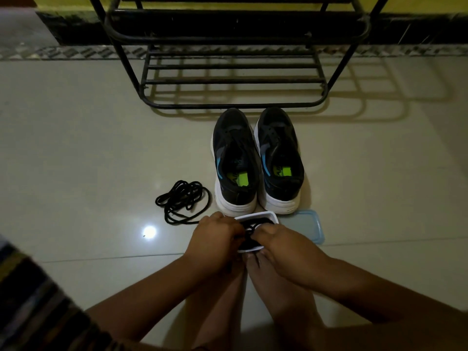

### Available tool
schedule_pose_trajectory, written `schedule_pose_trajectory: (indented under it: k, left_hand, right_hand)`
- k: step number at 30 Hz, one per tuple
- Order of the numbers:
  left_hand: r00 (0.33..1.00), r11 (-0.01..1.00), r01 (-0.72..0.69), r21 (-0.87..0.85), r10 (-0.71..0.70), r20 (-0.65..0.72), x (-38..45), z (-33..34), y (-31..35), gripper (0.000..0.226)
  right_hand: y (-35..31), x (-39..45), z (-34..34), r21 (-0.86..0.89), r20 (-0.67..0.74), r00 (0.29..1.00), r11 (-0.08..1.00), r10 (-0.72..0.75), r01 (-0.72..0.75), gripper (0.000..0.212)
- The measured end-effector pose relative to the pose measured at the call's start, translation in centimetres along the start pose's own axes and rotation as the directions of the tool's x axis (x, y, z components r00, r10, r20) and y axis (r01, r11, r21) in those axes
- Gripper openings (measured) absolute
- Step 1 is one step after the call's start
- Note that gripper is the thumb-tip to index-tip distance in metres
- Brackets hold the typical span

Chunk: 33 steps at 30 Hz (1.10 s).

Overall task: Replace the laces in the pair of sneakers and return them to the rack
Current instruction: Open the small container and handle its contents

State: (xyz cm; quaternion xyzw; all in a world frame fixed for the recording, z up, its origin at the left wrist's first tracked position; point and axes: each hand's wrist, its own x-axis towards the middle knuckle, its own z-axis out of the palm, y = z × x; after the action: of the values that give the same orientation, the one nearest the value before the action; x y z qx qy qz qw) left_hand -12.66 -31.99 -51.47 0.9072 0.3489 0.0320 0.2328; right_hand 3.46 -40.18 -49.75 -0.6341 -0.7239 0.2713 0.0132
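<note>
Head view: the sneakers (257,160) stand side by side on the floor (76,138), long axes toward the rack (233,72), toes nearest it, heels toward me. Short of the heels, a white box (266,216) contains black laces (249,230). My left hand (215,239) and right hand (283,245) each pinch these laces. Loose laces (183,200) lie left of the sneakers; a blue lid (307,225) lies right of the box.

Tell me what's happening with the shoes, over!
Both hands gripping black laces in white box. Sneakers unlaced, off rack. Nothing blocking.
</note>
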Motion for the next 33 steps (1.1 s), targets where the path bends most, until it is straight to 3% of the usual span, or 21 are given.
schedule_pose_trajectory:
  k: [4, 7, 8, 11, 17, 22, 26, 30, 33]
  left_hand:
    - [0.996, 0.977, -0.087, 0.195, 0.082, 0.035, 0.6, 0.1, 0.1, 0.012]
    - [0.994, 0.959, -0.112, 0.259, 0.103, 0.047, 0.7, 0.0, -0.1, 0.016]
    - [0.993, 0.961, -0.121, 0.248, 0.117, 0.029, 0.7, 0.1, -0.2, 0.009]
    - [0.991, 0.976, -0.131, 0.177, 0.129, 0.021, 0.9, 0.3, -0.5, 0.028]
    - [0.929, 0.938, -0.333, 0.097, 0.309, 0.205, 0.3, -0.6, -2.0, 0.027]
    - [0.885, 0.906, -0.423, 0.019, 0.408, 0.223, -0.3, -2.0, -2.5, 0.023]
    - [0.907, 0.923, -0.383, 0.035, 0.369, 0.204, 0.0, -1.4, -2.8, 0.029]
    - [0.937, 0.977, -0.211, -0.005, 0.204, 0.285, 0.5, -1.5, -2.5, 0.035]
    - [0.952, 0.972, -0.226, 0.062, 0.207, 0.224, 0.8, -1.4, -1.8, 0.034]
  right_hand:
    - [0.0, -0.7, 0.3, -0.277, -0.142, 0.982, 0.957, -0.122, 0.079, 0.038]
    - [0.5, -0.8, 0.9, -0.347, -0.125, 0.98, 0.932, -0.156, 0.104, 0.043]
    - [0.7, -0.7, 1.2, -0.367, -0.097, 0.98, 0.921, -0.176, 0.129, 0.044]
    - [0.9, -0.2, 1.5, -0.399, -0.024, 0.983, 0.903, -0.184, 0.16, 0.046]
    - [0.7, 0.8, 1.1, -0.415, -0.002, 0.982, 0.894, -0.19, 0.172, 0.046]
    - [0.7, 1.1, 0.9, -0.421, -0.012, 0.975, 0.886, -0.22, 0.195, 0.047]
    - [0.9, 0.8, 0.8, -0.415, 0.002, 0.974, 0.885, -0.228, 0.208, 0.049]
    - [0.9, 0.6, 0.7, -0.399, 0.02, 0.974, 0.891, -0.227, 0.216, 0.052]
    - [0.8, 0.8, 1.7, -0.42, 0.025, 0.97, 0.878, -0.24, 0.228, 0.05]
